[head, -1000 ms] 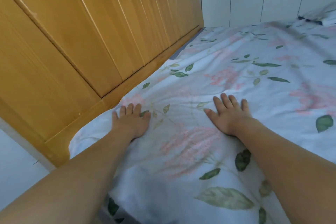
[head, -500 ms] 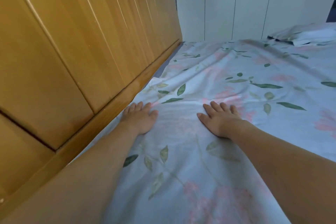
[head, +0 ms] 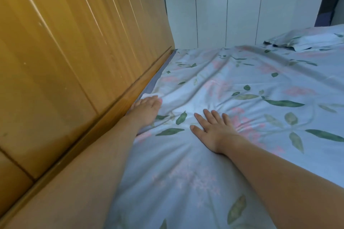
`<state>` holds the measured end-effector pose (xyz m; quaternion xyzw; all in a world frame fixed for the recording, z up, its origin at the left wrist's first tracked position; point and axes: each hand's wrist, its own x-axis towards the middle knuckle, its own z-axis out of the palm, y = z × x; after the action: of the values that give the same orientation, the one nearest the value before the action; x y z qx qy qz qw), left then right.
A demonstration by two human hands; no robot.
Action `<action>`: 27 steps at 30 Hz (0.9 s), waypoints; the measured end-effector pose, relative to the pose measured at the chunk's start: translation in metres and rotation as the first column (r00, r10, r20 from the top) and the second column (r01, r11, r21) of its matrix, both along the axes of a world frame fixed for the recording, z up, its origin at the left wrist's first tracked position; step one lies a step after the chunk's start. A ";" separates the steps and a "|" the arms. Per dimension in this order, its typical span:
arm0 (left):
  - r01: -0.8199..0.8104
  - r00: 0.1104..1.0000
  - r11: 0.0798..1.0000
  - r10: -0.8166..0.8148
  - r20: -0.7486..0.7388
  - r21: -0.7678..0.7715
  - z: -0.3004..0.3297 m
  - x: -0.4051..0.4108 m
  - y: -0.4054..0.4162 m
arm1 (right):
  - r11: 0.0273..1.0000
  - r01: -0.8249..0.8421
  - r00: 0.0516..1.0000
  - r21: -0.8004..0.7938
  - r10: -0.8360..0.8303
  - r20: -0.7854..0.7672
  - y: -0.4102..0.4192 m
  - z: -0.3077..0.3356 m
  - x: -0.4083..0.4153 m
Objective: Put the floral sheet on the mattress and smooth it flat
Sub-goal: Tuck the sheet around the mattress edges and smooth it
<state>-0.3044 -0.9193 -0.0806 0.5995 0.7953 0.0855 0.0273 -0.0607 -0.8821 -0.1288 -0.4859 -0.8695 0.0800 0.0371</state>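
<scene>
The floral sheet (head: 242, 98), pale blue with pink flowers and green leaves, covers the bed. My left hand (head: 147, 110) lies flat on the sheet's edge right beside the wooden headboard, fingers straight and pointing forward. My right hand (head: 214, 129) presses palm-down on the sheet a little to the right, fingers spread. Wrinkles fan out from between and ahead of both hands. A thin strip of grey-blue mattress (head: 158, 78) shows along the headboard beyond my left hand.
A tall wooden headboard (head: 74, 61) runs along the left, close against my left arm. White panelled wall (head: 223, 5) stands at the far end of the bed. A floral pillow (head: 307, 40) lies at the far right.
Both hands have slid forward along the sheet towards the far wall. My left hand has moved closer to the headboard, onto the sheet's edge.
</scene>
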 end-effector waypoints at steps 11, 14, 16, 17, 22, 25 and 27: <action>-0.272 0.962 0.959 0.268 0.062 0.078 0.029 -0.024 0.118 | 0.996 0.062 0.998 0.058 -0.062 -0.013 0.076 -0.018 -0.016; -0.293 0.956 0.956 0.293 0.022 -0.006 0.028 -0.019 0.132 | 0.994 0.077 0.997 0.072 -0.076 -0.015 0.091 -0.019 -0.022; -0.301 0.954 0.953 0.300 -0.023 -0.029 0.024 -0.017 0.138 | 0.993 0.085 0.996 0.082 -0.084 -0.013 0.099 -0.019 -0.024; -0.297 0.955 0.955 0.297 -0.020 -0.008 0.021 -0.020 0.142 | 0.993 0.087 0.996 0.083 -0.086 -0.015 0.102 -0.019 -0.025; -0.232 0.959 0.921 0.270 -0.082 0.312 0.013 -0.041 0.144 | 0.987 0.112 0.993 0.114 -0.107 -0.049 0.113 -0.022 -0.030; -0.127 0.889 0.899 0.291 -0.353 0.419 0.006 -0.042 0.138 | 0.982 0.122 0.991 0.145 -0.111 -0.079 0.113 -0.022 -0.029; -0.071 0.828 0.909 0.284 -0.484 0.411 0.002 -0.042 0.139 | 0.976 0.140 0.987 0.166 -0.123 -0.104 0.113 -0.023 -0.029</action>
<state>-0.3461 -0.7805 -0.0787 0.5149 0.7930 0.0685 -0.3183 -0.0893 -0.7694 -0.1513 -0.5331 -0.8364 0.0243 0.1250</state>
